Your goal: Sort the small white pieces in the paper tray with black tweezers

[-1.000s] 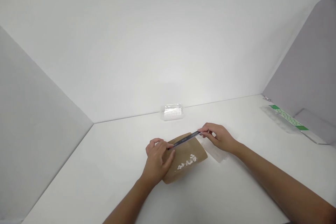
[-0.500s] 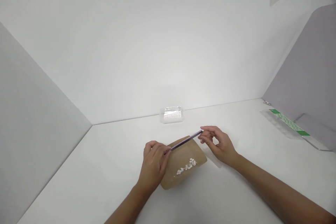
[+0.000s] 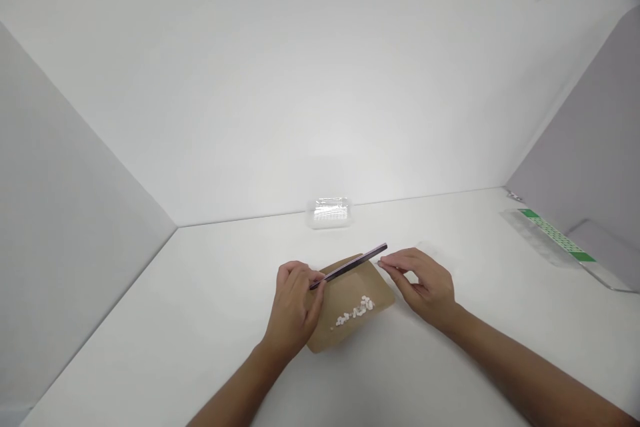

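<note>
My left hand [image 3: 296, 300] pinches the near end of a slim, dark purple bar-like object [image 3: 350, 265], seen edge-on and tilted up to the right. The object hangs over a brown cardboard tray [image 3: 383, 297]. Inside the tray, along its near side, lies a row of small white pieces [image 3: 354, 313]. Beside the tray's right edge is my right hand [image 3: 420, 280], thumb and forefinger pressed together. A tiny pale bit shows at those fingertips, too small to name. The right hand is apart from the bar's free end.
A clear plastic container [image 3: 330, 215] stands against the back wall. Toward the right lies a clear bag with a green printed strip [image 3: 557, 235], near a grey side panel [image 3: 595, 127]. Another grey panel [image 3: 60, 200] bounds the white table at left.
My right hand has come off the bar's far end, moving slightly down and right, its fingers now pinched. My left hand keeps its hold. The view has shifted a little.
</note>
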A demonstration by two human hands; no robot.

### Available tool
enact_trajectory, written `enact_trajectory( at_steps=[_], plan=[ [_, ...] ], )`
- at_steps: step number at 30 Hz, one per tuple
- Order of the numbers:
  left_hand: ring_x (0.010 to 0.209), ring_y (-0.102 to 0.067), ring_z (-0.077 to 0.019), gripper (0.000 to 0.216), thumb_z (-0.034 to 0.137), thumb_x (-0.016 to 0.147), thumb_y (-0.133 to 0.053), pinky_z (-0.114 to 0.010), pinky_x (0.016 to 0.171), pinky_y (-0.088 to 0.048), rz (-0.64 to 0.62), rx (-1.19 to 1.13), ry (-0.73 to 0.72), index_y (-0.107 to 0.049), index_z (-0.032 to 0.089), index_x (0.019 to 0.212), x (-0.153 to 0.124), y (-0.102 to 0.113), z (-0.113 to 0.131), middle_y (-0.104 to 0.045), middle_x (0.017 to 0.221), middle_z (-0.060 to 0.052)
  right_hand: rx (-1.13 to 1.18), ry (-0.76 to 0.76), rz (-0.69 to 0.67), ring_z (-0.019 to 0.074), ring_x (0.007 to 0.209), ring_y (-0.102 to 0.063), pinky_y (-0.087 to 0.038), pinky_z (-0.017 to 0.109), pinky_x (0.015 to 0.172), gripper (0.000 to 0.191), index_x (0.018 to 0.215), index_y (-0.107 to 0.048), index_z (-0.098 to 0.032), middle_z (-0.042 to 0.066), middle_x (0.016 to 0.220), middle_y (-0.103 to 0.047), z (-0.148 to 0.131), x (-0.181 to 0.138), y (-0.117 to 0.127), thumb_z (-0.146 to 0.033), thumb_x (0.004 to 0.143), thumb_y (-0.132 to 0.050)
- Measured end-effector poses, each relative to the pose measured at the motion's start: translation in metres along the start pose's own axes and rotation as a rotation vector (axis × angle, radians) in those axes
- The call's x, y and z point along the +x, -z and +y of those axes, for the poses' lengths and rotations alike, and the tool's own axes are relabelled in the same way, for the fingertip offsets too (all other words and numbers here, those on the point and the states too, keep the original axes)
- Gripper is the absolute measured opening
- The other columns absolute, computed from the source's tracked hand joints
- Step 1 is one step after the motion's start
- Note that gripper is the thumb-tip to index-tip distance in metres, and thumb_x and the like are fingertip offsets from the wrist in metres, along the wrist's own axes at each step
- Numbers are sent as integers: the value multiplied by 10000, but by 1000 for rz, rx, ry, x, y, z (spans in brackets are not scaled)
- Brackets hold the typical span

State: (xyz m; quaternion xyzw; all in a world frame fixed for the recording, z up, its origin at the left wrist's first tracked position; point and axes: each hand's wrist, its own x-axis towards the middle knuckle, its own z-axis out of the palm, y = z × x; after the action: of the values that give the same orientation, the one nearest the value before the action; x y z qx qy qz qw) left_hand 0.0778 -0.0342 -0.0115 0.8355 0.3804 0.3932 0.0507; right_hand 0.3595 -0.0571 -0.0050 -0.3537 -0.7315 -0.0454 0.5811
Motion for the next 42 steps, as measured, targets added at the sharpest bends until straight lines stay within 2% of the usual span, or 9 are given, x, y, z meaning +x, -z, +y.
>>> enact_trajectory(
  at_steps=[7, 13, 21, 26, 28, 33, 35, 39, 42],
  plan=[
    [1082, -549, -249, 103, 234, 998, -563, -407, 908, -517, -33, -142, 127, -650, 242, 1053, 2, 0, 5, -650, 896, -47, 14, -41, 67, 191, 856, -723, -509, 278, 495, 309, 1018, -685, -265, 29, 942, -771, 13, -8, -1, 2, 863, -686],
    [1115, -554, -245, 128, 240, 997, -580, -399, 910, -533, -100, -228, 112, -678, 260, 1077, 0, -2, 8, -684, 898, -42, -122, -147, 74, 149, 639, -603, -420, 294, 486, 195, 965, -651, -258, -5, 769, -706, 13, -5, -5, -101, 883, -734],
    [1138, -540, -245, 146, 252, 998, -583, -402, 917, -534, -119, -257, 115, -692, 284, 1090, -1, -2, 8, -694, 915, -38, -57, -101, -38, 142, 711, -658, -428, 278, 505, 161, 915, -623, -249, -7, 805, -726, 14, -5, -8, -114, 905, -710],
    [1136, -539, -245, 140, 237, 990, -597, -405, 925, -533, -98, -257, 103, -684, 279, 1092, -1, -2, 10, -696, 900, -35, -148, -224, 15, 138, 648, -605, -424, 296, 519, 117, 866, -623, -244, 2, 808, -708, 19, -1, -1, -179, 922, -703],
    [1129, -544, -246, 138, 233, 989, -597, -405, 918, -535, -93, -253, 94, -686, 275, 1086, -1, -2, 10, -695, 895, -37, -105, -259, -18, 142, 667, -621, -429, 296, 523, 130, 843, -612, -243, 4, 804, -696, 20, -1, -1, -193, 929, -696],
    [1116, -554, -246, 146, 231, 991, -590, -409, 913, -540, -94, -252, 84, -698, 270, 1082, 0, -1, 11, -699, 906, -42, 45, -131, -171, 162, 766, -691, -431, 274, 502, 130, 871, -607, -245, 9, 800, -685, 12, -5, -5, -147, 942, -653],
    [1112, -554, -248, 144, 233, 991, -592, -416, 914, -541, -94, -252, 83, -699, 266, 1082, 0, 0, 12, -699, 897, -44, 24, -118, -146, 169, 775, -696, -426, 275, 498, 133, 869, -610, -245, 10, 790, -678, 12, -5, -5, -142, 939, -657],
    [1117, -551, -253, 143, 231, 989, -598, -430, 913, -544, -94, -261, 87, -693, 261, 1091, 1, 0, 13, -700, 893, -47, -46, -222, -40, 168, 736, -680, -419, 288, 498, 148, 826, -607, -244, 10, 788, -676, 19, -1, -2, -182, 931, -690],
    [1111, -558, -251, 145, 230, 991, -593, -425, 906, -548, -96, -263, 80, -693, 262, 1090, 1, 1, 13, -703, 883, -47, -4, -259, -51, 167, 729, -678, -423, 289, 497, 157, 814, -603, -245, 10, 782, -668, 18, -2, -4, -193, 937, -687]
  ],
)
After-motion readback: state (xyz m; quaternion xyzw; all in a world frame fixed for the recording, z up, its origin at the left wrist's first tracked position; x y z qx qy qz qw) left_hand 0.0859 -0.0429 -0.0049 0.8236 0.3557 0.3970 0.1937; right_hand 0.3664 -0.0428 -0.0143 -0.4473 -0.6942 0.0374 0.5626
